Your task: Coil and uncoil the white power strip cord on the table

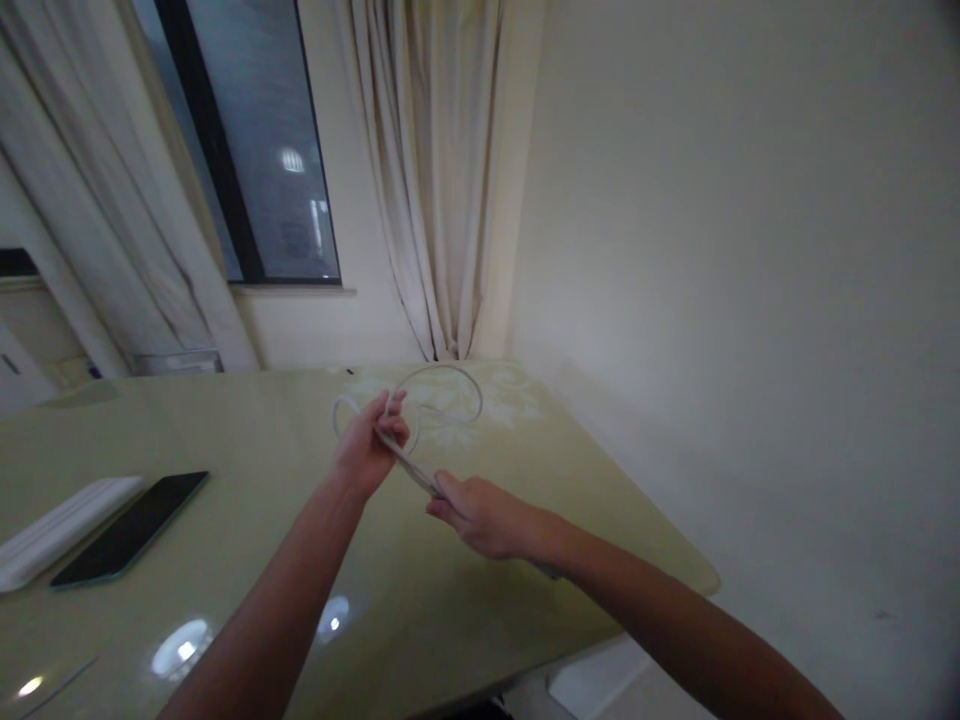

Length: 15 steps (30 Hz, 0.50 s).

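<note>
A thin white cable [409,466] runs between my two hands in gathered strands. My left hand [373,440] is closed around it, with the fingers curled and the palm partly turned up. Beyond that hand, loose loops of the cable spread toward the far side of the table. My right hand [480,515] pinches the gathered strands between thumb and fingers, nearer to me and to the right. Under the right wrist, a small part of some object shows; what it is I cannot make out.
On the left of the glossy pale green table [247,440] lie a dark flat tablet or phone [131,530] and a long white object [67,530]. A thin stick-like item [60,688] is at the lower left. The wall [712,300] borders the right side; curtains [442,180] hang behind.
</note>
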Tool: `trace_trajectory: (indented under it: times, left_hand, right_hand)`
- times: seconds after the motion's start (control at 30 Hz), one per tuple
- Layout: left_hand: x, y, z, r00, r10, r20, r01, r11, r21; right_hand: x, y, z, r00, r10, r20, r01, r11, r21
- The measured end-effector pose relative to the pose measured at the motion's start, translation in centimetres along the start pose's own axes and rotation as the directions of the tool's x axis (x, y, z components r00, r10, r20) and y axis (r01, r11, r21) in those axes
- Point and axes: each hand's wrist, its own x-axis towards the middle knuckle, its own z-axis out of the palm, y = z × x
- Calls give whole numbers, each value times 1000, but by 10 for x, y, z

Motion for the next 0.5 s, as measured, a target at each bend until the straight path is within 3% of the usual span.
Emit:
trace_trajectory:
  times: [0.13,0.23,0.4,0.5]
  left_hand:
    - [4,27,-15,998,21,-64,-22,999,-24]
    - [6,48,-31,991,24,-133,-28,999,-27]
    - [8,73,-57,969,-49,-243,51,999,2]
    - [12,80,-71,939,-68,-337,79,997,18]
  right_hand:
    - [-30,9,-8,993,14,116,25,943,-331]
    - [-50,21,-9,976,-30,216,139,849,-509]
    - [-83,51,2,912,-254,323,407,668,-624]
    - [-102,75,14,847,-473,244,505,568,-650]
